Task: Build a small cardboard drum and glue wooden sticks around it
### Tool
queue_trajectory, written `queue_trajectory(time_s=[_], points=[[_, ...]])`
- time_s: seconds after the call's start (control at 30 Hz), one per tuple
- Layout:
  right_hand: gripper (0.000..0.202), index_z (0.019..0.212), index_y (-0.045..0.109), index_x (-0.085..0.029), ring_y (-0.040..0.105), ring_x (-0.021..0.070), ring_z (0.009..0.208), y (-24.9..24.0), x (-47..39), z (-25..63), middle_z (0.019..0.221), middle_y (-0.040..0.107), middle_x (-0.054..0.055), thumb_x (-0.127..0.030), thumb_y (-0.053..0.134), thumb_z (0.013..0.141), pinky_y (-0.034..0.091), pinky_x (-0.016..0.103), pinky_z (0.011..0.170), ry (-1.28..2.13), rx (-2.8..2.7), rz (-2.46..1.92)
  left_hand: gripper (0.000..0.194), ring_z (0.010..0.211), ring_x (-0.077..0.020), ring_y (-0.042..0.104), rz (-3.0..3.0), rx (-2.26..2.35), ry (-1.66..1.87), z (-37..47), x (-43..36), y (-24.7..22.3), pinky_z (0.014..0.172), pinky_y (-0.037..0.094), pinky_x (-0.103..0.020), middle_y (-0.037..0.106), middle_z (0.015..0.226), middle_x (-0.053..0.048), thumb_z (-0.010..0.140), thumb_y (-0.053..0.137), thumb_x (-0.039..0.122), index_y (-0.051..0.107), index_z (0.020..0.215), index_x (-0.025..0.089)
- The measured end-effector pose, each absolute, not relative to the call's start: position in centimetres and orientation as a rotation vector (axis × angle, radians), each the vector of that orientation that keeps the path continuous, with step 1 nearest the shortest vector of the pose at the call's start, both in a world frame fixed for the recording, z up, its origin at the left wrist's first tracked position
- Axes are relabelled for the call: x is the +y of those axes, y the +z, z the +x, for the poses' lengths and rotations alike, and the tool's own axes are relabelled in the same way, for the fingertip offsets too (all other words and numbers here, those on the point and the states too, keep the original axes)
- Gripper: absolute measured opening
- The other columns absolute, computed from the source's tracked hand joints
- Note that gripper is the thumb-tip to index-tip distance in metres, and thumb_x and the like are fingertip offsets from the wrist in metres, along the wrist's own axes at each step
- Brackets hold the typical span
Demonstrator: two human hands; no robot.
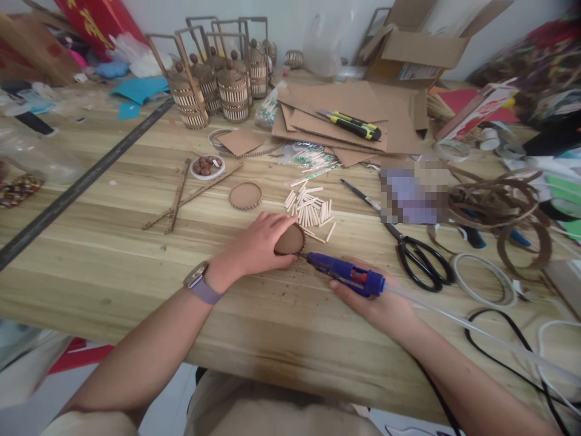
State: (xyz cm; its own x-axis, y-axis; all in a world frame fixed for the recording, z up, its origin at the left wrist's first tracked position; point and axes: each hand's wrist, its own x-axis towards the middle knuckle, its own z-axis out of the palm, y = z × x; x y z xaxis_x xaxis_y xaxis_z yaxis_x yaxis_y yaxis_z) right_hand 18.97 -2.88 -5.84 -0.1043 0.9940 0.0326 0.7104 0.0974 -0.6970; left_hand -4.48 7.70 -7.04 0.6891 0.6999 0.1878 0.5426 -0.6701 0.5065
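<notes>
Here we are at the table, and the left hand has the round cardboard piece in its grasp, right in front of the person. Fingers curve over the far side, thumb along the near edge, probably to steady it while leaving the right-hand rim clear.

And that's just where the glue gun comes in! The right hand grips its body, nozzle aimed at that bare rim; whether the tip actually touches, I can't tell, and the trigger's hidden from me too. A long glue stick trails out behind, past the forearm.

Look just beyond: a loose heap of short sticks, close enough, I'd judge, to be picked up without stretching. A second cardboard round lies flat near the left fingers. The scissors rest off to the right, apart from the work, and the knife sits up on the cardboard sheets, perhaps to keep its blade away from the hands.
</notes>
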Motion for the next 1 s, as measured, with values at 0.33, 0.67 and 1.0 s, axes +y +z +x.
queue_trajectory(time_s=[0.33,0.67,1.0], points=[[0.023,0.079,0.069,-0.026,0.069,0.0221,0.071,-5.82,-2.97,18.92,0.077,0.073,0.002,-0.047,0.06,0.082,0.053,0.03,0.061,0.711,-1.875,-1.675,0.072,0.128,-0.0331,0.046,2.487,0.965,0.52,-4.49,7.7,-7.0,0.11,0.039,-0.051,0.054,0.138,-0.014,0.076,0.074,0.033,0.045,0.14,0.017],[0.023,0.079,0.07,-0.026,0.069,0.0222,0.069,-5.88,-3.0,18.91,0.075,0.073,0.002,-0.047,0.061,0.082,0.053,0.031,0.061,0.7,-1.86,-1.677,0.072,0.128,-0.0334,0.046,2.484,0.953,0.534,-4.51,7.71,-6.97,0.109,0.039,-0.053,0.055,0.137,-0.013,0.077,0.073,0.034,0.045,0.141,0.021],[0.022,0.081,0.07,-0.024,0.07,0.0224,0.071,-5.6,-2.99,18.75,0.078,0.074,0.003,-0.045,0.061,0.082,0.054,0.032,0.064,0.722,-1.855,-1.678,0.072,0.127,-0.033,0.046,2.487,0.963,0.516,-4.51,7.65,-6.86,0.11,0.039,-0.05,0.054,0.137,-0.015,0.076,0.074,0.033,0.045,0.14,0.016]])
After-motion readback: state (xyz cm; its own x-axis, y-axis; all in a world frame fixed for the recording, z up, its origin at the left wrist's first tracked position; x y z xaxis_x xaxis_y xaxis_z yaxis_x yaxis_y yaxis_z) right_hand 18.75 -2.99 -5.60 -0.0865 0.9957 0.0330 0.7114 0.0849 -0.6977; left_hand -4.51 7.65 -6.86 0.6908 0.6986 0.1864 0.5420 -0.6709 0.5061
